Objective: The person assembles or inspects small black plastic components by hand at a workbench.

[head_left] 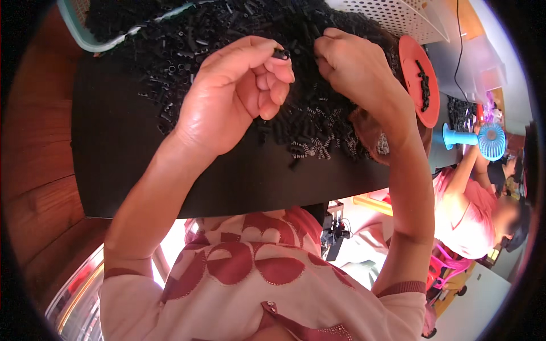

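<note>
My left hand [239, 85] is raised over the near side of the pile. Its thumb and forefinger pinch a small black tube [280, 54], and the other fingers curl loosely below. My right hand [358, 68] is at the far part of the black tube pile [227, 28], back of the hand upward. Its fingers are bent together, and whatever they grip is hidden. Loose silver springs [311, 149], mixed with black tubes, lie between and below my hands. A brown container [367, 136], partly covered by my right forearm, has silvery pieces in it.
A pink-red dish [409, 57] with black strips stands right of my right hand. At the back are a white perforated basket [381, 14] and a pale green-edged tray [85, 42]. The black tabletop [125, 142] ends before me. A blue fan [490, 141] and another person [463, 210] are at right.
</note>
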Motion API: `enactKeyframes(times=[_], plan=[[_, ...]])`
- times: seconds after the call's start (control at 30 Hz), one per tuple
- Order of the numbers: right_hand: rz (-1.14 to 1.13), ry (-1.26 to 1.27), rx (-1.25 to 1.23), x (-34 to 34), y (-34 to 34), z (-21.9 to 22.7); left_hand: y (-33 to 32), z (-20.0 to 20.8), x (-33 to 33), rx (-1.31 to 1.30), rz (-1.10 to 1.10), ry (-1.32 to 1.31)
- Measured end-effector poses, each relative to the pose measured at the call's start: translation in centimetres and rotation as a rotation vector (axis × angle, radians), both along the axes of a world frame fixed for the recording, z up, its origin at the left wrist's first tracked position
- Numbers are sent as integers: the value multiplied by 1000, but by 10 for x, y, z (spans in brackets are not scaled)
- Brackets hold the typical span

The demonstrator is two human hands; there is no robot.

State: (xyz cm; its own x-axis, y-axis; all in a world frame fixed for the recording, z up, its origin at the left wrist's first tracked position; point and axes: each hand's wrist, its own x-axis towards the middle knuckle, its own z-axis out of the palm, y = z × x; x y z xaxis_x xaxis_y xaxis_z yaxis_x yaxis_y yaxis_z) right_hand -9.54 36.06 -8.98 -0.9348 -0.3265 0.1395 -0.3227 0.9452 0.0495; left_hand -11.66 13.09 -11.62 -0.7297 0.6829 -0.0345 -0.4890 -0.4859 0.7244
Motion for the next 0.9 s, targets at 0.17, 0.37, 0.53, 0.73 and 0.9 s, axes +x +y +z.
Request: enactKeyframes(times=[0.17,0.37,0.53,0.73,0.9], plan=[[104,68,-420,10,4,7,3,0,2,-49,8,1],[-40,-107,-965,36,-21,10,1,3,3,-23,-3,-40],[-102,-97,-1212,51,-30,8,5,3,6,-101,12,46],[-149,-188,-1467,63,-31,10,8,1,9,-112,15,36],[-106,-184,-1553,68,-34,7,7,0,10,-115,6,55]])
